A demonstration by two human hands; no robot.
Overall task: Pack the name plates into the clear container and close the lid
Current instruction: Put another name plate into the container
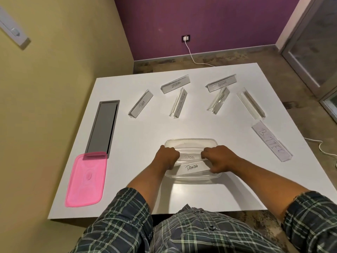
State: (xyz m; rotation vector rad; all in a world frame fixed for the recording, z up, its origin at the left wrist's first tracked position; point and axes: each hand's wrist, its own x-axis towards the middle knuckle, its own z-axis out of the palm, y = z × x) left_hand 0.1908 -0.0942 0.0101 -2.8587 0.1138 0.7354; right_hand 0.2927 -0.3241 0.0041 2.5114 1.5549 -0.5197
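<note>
On the white table (pixel 145 136) I see seven name plates lying outside the clear container (pixel 191 143). In the far row are the ZEBRA plate (pixel 175 86) and the ALPHA plate (pixel 221 84). A little nearer lie the TIGER plate (pixel 140 104), the SUPERMAN plate (pixel 179 103), one plate (pixel 218 100) whose word I cannot read, and a plate turned away (pixel 251 103) from me. The BUTTER plate (pixel 271 143) lies at the right, well apart from the container. The pink lid (pixel 85 179) rests at the near left, its far end over a grey cable hatch (pixel 104 125). Nothing stands between my arms and the container.

The container is near the front edge, in the middle. Inside it the PANDA plate (pixel 191 168) lies at the near side, and the DOG plate (pixel 189 157) just behind it. My left hand (pixel 168 157) has its fingers curled around the left end of the DOG plate, and my right hand (pixel 217 157) grips the right end in the same way, with the knuckles up.
</note>
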